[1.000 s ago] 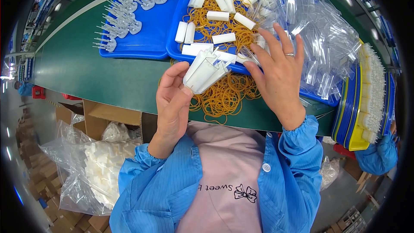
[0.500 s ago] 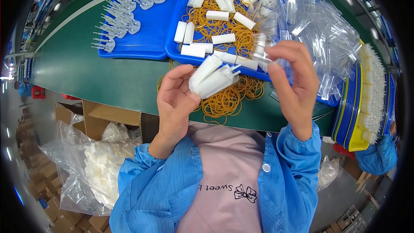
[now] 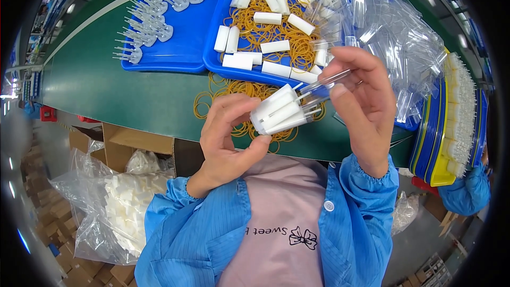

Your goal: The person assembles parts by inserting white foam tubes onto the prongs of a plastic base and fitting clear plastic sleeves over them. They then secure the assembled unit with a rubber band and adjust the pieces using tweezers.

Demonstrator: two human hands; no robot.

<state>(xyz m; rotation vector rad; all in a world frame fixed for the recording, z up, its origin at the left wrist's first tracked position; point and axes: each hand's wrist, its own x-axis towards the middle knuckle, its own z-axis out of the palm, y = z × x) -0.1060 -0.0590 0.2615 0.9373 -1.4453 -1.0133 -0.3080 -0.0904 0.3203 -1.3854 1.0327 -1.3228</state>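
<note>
Green bench carrying a blue tray. Above its near edge my left hand clamps a bundle of white blocks; my right hand pinches what looks like a clear tube. A slack left grip could spill the bundle.

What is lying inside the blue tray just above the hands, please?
The blue tray holds white blocks lying on a heap of orange rubber bands. Clear sleeves spill over its right side, hiding that end. The bands cover its floor.
</note>
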